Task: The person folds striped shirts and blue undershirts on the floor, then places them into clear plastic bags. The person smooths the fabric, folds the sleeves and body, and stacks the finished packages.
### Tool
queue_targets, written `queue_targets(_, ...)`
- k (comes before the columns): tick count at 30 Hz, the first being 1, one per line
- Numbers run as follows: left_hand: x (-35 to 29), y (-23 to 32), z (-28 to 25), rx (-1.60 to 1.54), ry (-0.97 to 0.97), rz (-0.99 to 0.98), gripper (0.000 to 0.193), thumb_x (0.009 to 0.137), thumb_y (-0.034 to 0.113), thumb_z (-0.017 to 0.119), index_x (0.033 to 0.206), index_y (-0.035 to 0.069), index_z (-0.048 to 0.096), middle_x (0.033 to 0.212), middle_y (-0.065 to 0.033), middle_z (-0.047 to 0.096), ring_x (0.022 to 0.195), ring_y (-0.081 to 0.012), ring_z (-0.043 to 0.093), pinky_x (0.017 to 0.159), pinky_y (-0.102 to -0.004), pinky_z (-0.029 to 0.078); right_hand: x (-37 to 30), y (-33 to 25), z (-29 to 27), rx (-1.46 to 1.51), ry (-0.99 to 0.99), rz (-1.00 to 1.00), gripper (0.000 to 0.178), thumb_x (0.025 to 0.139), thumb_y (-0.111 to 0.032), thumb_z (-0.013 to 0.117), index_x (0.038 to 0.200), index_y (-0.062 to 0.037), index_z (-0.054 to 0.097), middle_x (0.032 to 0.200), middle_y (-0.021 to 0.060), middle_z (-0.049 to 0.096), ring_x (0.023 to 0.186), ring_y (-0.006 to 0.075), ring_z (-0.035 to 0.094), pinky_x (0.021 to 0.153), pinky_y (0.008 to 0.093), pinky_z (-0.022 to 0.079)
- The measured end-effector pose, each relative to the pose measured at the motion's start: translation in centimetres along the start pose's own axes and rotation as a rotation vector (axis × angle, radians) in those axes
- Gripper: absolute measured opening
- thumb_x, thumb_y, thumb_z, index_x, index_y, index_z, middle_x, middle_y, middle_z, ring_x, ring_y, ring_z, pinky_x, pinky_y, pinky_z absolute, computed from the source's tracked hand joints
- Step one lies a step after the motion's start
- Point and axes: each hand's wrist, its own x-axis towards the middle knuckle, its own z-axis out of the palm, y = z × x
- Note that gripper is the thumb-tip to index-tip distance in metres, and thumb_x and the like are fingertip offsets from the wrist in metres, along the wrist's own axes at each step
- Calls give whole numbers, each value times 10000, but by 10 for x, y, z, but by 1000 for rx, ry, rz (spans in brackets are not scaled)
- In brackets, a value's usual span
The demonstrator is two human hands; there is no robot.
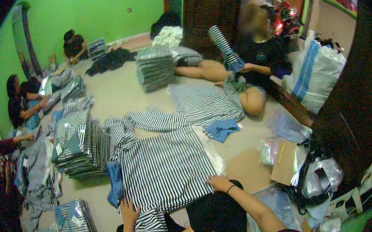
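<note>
A black-and-white striped long-sleeved shirt [166, 165] lies spread on the floor in front of my crossed legs, one sleeve stretched toward the far side and another hanging down over my leg. Blue fabric [114, 183] shows along its left side. My left hand [129, 211] rests on its lower left corner, fingers spread. At the lower right edge, my right hand [219, 183] touches the cloth with fingers stretched out. White translucent material [214, 157] peeks out from beneath the shirt's right side.
Stacks of bagged striped garments [80, 147] stand at left, with another stack [155, 69] farther back. Opposite, a person [261, 58] handles a striped garment [221, 44]. Several people sit along the left wall. Cardboard [286, 160] and plastic bags lie right; a white sack [315, 73] stands behind.
</note>
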Motion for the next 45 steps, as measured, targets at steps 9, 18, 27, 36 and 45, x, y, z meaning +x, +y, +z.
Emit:
queue_targets(9, -10, 3, -2, -21, 45, -153, 566, 704, 426, 492, 1170, 113, 419, 1260, -124, 318, 1195, -306, 216, 946, -525, 126, -12, -12, -9, -70, 256, 232, 145, 698, -128, 455, 657, -89, 588, 683, 98, 589, 669, 246, 579, 644, 417, 393)
queue_targets(18, -10, 4, -13, -113, -106, -269, 534, 705, 357, 523, 1131, 56, 409, 1239, -108, 345, 1194, -291, 230, 903, -564, 172, -2, -9, -4, -14, -219, 630, 224, 741, -199, 474, 903, -133, 613, 974, 45, 581, 853, 217, 561, 646, 418, 405)
queue_targets(27, 29, 6, -29, -278, 304, -473, 601, 623, 159, 627, 1114, -32, 337, 1080, -221, 390, 1022, -350, 367, 865, -405, 301, 57, -46, -19, -371, 24, 398, 153, 738, -131, 459, 765, -169, 605, 764, 31, 596, 687, 162, 576, 507, 340, 373)
queue_targets(36, 43, 9, -26, -365, 585, -584, 340, 645, 135, 642, 946, 68, 497, 1027, -171, 384, 963, -317, 384, 821, -390, 328, 231, -192, -91, 322, 562, -533, 234, 659, -28, 457, 891, -49, 478, 788, 112, 508, 765, 275, 517, 665, 365, 437)
queue_targets(45, 34, -6, -36, -970, 494, -736, 260, 724, 118, 587, 955, 29, 506, 914, -119, 436, 733, -185, 444, 671, -273, 390, 333, -244, -105, 505, 351, -745, 374, 632, -22, 557, 999, -70, 500, 989, 102, 523, 955, 258, 464, 858, 329, 348)
